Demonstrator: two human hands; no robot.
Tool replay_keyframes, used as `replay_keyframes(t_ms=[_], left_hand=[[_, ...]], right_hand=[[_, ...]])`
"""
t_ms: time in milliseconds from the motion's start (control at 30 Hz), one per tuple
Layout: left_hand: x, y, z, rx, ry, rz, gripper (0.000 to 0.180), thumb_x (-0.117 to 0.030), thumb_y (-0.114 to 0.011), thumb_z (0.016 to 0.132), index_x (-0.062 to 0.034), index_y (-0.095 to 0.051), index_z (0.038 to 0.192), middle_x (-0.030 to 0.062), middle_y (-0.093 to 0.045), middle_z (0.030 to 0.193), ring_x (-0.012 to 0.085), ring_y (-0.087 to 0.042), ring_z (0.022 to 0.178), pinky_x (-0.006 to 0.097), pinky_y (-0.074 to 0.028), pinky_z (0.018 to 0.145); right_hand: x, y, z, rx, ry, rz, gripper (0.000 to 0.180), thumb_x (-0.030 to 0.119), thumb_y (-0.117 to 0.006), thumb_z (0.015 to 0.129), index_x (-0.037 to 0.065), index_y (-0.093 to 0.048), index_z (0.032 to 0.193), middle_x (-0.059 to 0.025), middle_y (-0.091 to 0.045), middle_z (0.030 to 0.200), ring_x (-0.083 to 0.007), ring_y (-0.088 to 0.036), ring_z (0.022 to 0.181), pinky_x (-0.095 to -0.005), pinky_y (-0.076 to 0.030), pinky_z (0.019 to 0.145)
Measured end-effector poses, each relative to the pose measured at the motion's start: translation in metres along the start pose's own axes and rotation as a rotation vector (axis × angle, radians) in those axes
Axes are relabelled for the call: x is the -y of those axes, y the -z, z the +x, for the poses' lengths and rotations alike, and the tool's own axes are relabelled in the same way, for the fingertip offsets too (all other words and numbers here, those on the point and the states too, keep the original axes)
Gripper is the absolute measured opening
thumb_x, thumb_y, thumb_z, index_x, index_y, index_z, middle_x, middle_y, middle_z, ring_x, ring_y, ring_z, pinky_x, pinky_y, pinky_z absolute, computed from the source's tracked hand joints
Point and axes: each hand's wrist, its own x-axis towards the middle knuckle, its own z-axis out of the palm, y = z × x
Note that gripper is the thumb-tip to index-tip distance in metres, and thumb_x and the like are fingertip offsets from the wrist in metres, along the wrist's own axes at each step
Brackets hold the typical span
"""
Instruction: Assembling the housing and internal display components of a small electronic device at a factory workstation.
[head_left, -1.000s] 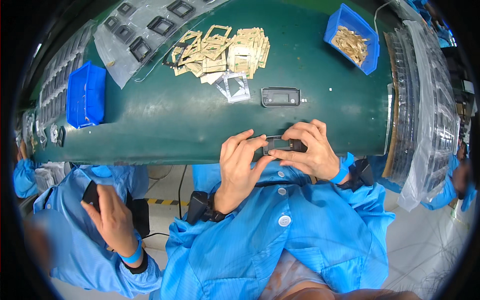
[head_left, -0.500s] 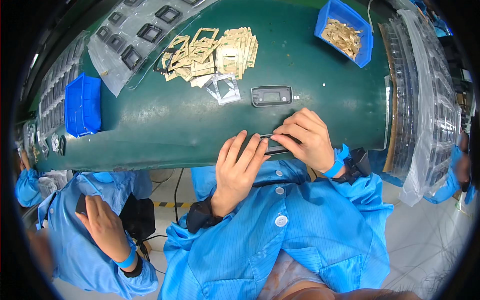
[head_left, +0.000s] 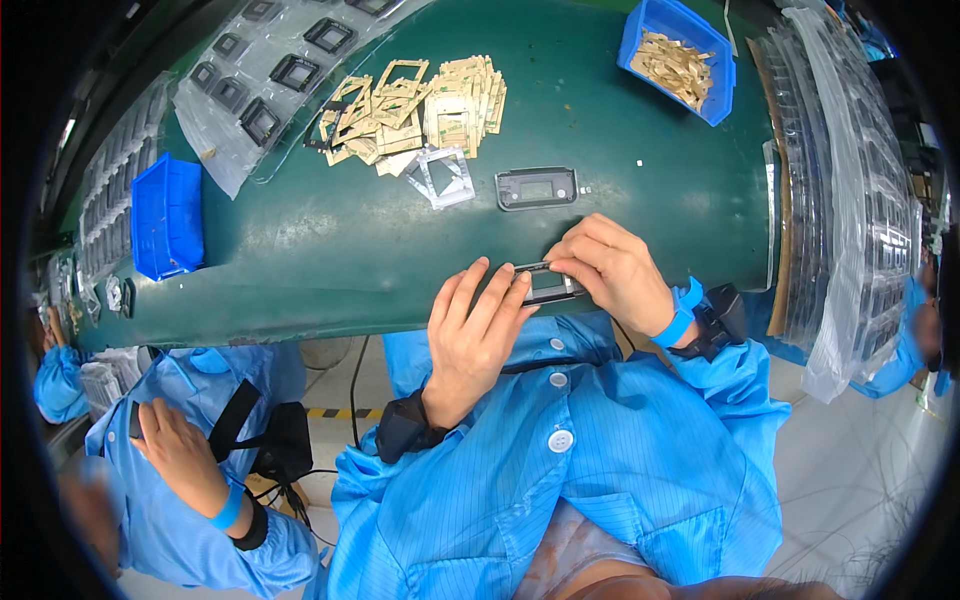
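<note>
Close to the near edge of the green table lies a small dark plastic housing [head_left: 574, 290] with a rectangular window. My left hand [head_left: 468, 330] holds its left end, fingertips on top and thumb mostly hidden. With thumb and forefinger, my right hand [head_left: 622, 278] pinches at its upper right edge; whether a thin strip is between those fingertips is too small to tell. A second grey housing [head_left: 536, 188] with a window lies flat just beyond my hands. Tiny white pieces [head_left: 586, 190] sit beside its right end.
Beyond are a pile of tan adhesive-backed frames [head_left: 465, 100] and pale frames [head_left: 440, 178]. A blue bin [head_left: 728, 85] holds tan strips; another blue bin [head_left: 168, 215] stands left. Clear trays [head_left: 850, 200] are stacked right; a tray of black frames [head_left: 297, 72] lies far left. A co-worker's hand [head_left: 180, 450] is at left.
My right hand has shifted slightly at the housing's edge, and more of its window shows between my hands. The co-worker's hand has moved left. The whole view has shifted a little.
</note>
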Motion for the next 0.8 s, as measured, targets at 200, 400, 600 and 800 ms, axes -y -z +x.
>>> replay_keyframes(t_ms=[200,400,600,800], left_hand=[[0.003,0.012,0.021,0.021,0.093,-0.134,0.027,-0.013,-0.082,0.077,-0.0072,-0.075,0.102,0.0067,-0.068,0.114,0.03,-0.063,0.102,0.04,-0.048,0.085],[0.002,0.012,0.052,0.093,0.225,-0.206,0.011,-0.003,-0.078,0.078,-0.0048,-0.074,0.089,0.0072,-0.067,0.085,0.0284,-0.059,0.086,0.036,-0.048,0.078],[0.009,0.034,0.083,0.188,0.497,-0.614,0.007,-0.001,-0.072,0.088,0.0021,-0.073,0.094,0.0066,-0.072,0.088,0.0139,-0.065,0.074,0.027,-0.051,0.066],[0.016,0.082,0.136,0.295,0.563,-1.076,0.02,-0.006,-0.068,0.095,0.0055,-0.072,0.111,0.0102,-0.075,0.102,0.0129,-0.069,0.092,0.025,-0.055,0.082]], right_hand=[[0.002,0.014,0.004,0.092,-0.045,0.054,0.012,0.0,-0.068,0.085,0.0,-0.071,0.097,-0.0137,-0.067,0.095,-0.0343,-0.063,0.092,-0.0424,-0.053,0.081],[-0.002,0.012,0.002,0.06,-0.07,0.096,0.017,0.001,-0.068,0.087,0.002,-0.07,0.103,-0.0145,-0.068,0.095,-0.0354,-0.064,0.089,-0.0417,-0.053,0.079],[0.01,0.044,0.016,0.02,-0.077,0.292,0.032,0.009,-0.076,0.086,0.003,-0.069,0.117,-0.0129,-0.068,0.099,-0.027,-0.068,0.086,-0.0366,-0.055,0.077],[0.041,0.076,0.047,-0.072,0.031,0.476,0.049,0.003,-0.08,0.082,0.0,-0.064,0.128,-0.0116,-0.069,0.108,-0.0178,-0.07,0.098,-0.0322,-0.058,0.088]])
